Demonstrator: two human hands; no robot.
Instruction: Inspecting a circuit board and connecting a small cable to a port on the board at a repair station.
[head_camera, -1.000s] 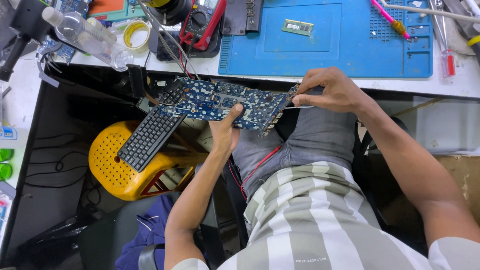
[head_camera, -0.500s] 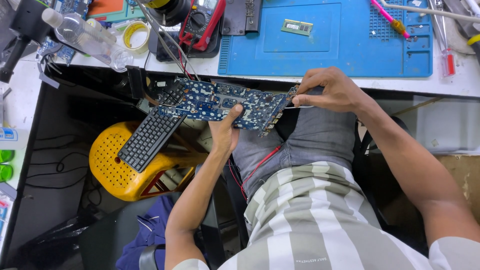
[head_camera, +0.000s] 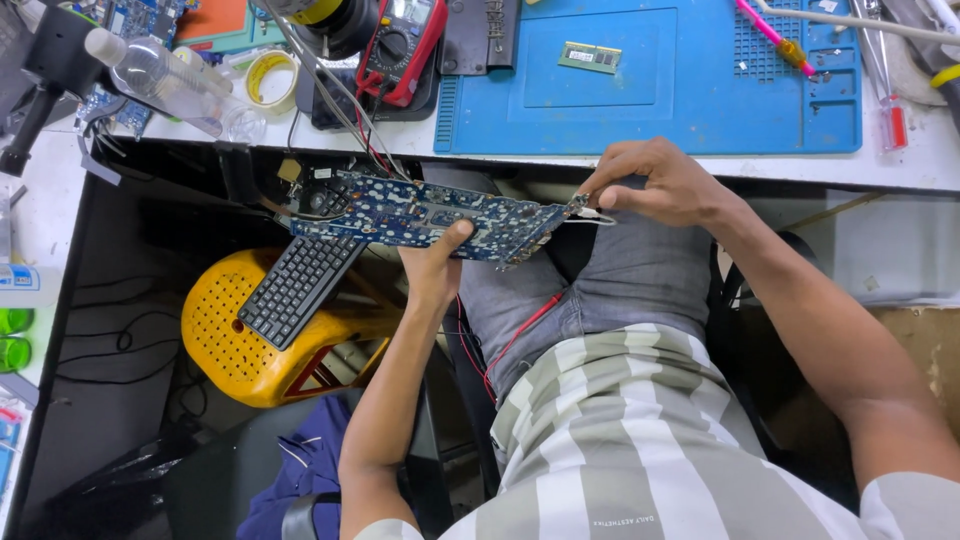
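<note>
A long blue circuit board (head_camera: 420, 215) is held level above my lap, just below the desk edge. My left hand (head_camera: 435, 265) grips its near edge from below, thumb on top. My right hand (head_camera: 655, 180) pinches a thin metal tool, probably tweezers (head_camera: 590, 215), at the board's right end. Red and black wires (head_camera: 355, 120) run from the board's left part up to the desk.
A blue work mat (head_camera: 700, 110) with a small memory stick (head_camera: 590, 57) covers the desk. A red multimeter (head_camera: 405, 45), tape roll (head_camera: 270, 80) and clear bottle (head_camera: 165, 75) lie at the left. A black keyboard (head_camera: 300, 285) rests on a yellow stool (head_camera: 250, 350).
</note>
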